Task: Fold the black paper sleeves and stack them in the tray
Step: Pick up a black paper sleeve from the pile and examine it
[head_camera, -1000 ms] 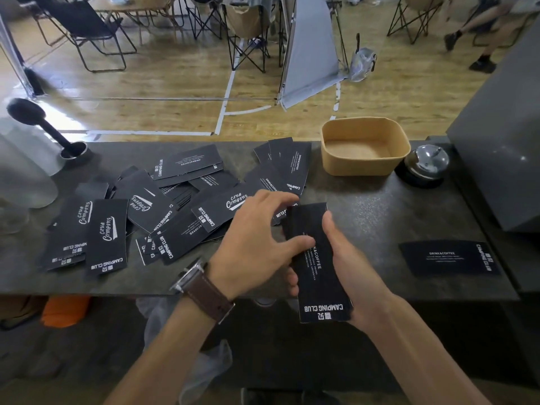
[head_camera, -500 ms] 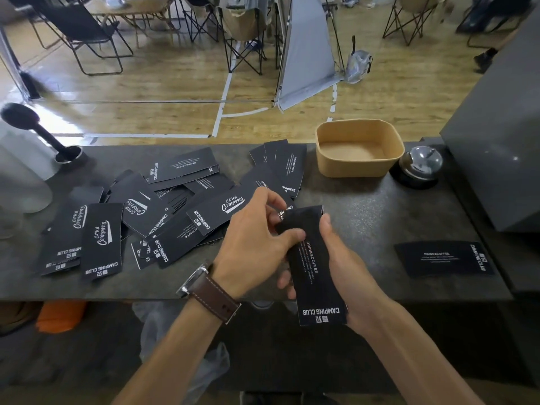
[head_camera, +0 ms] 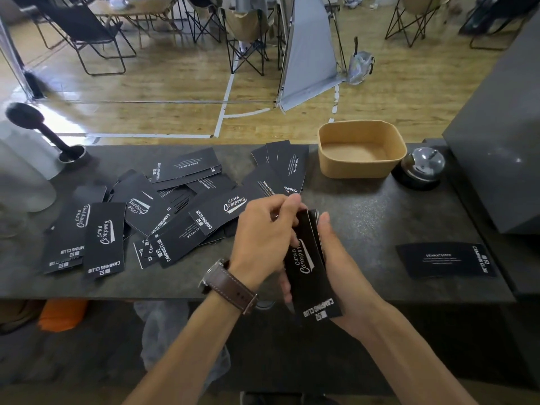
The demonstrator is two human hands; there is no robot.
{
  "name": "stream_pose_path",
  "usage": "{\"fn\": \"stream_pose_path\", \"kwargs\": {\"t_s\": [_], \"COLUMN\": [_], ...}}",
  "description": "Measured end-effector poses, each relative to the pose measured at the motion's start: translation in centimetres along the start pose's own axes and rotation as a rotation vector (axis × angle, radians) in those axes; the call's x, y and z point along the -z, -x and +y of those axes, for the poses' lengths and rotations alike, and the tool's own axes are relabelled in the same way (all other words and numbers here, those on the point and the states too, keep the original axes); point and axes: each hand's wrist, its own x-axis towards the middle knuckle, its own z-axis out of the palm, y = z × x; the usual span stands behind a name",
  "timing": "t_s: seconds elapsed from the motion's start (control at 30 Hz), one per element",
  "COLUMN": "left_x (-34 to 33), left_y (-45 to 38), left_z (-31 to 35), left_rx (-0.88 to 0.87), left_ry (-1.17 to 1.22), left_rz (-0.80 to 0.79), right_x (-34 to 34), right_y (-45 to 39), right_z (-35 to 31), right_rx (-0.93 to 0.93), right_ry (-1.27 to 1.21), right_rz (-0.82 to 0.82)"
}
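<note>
Sleeve (head_camera: 309, 270) flipped logo-up, both hands (head_camera: 264, 235) gripping it, one tray (head_camera: 361, 149).

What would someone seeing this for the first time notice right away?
Front and centre, the left hand and right hand hold a black paper sleeve printed "Camping Club" above the near edge of the dark counter. To their left, a heap of loose sleeves sprawls across the counter. Beyond the hands to the right stands an empty tan tray, a silver call bell just right of it.
</note>
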Motion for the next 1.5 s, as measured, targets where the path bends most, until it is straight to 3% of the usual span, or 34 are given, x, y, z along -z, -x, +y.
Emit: {"fn": "stream_pose_path", "kwargs": {"t_s": [0.13,0.27,0.37,0.47,0.57,0.63,0.73,0.93,1.4,1.5], "left_x": [1.1,2.5,3.1,3.5,3.2,3.0,3.0,2.4,1.5,2.1], "left_y": [-0.2,-0.7,-1.0,-0.9,-0.3,0.2,0.7,1.5,1.3,1.3], "left_z": [-1.1,-1.3,-2.0,-3.6,-5.0,-5.8,-6.8,-7.4,-8.2,-8.3], "left_rx": [-0.116,-0.084,-0.09,-0.065,-0.106,-0.164,-0.182,-0.173,-0.304,-0.346], "left_ry": [-0.132,-0.046,0.033,0.016,-0.073,-0.185,-0.25,-0.219,-0.353,-0.455], "left_rz": [-0.02,-0.241,-0.081,0.091,0.139,0.168,0.179,0.119,0.193,0.149], "right_x": [0.9,1.5,2.4,3.6,4.3,4.3,4.7,5.6,6.1,6.4], "right_y": [0.0,0.0,0.3,0.7,0.4,0.0,-0.7,-1.2,-0.6,-0.1], "right_z": [-0.1,-0.3,-1.0,-1.8,-1.9,-1.6,-0.6,1.3,2.0,1.6], "right_rx": [-0.06,-0.084,-0.074,0.09,0.28,0.361,0.43,0.465,0.511,0.544], "right_ry": [-0.105,-0.097,-0.074,0.038,0.423,0.639,0.756,0.738,0.94,1.085], "right_rz": [-0.089,-0.133,-0.056,0.157,0.428,0.506,0.538,0.555,0.615,0.632]}}
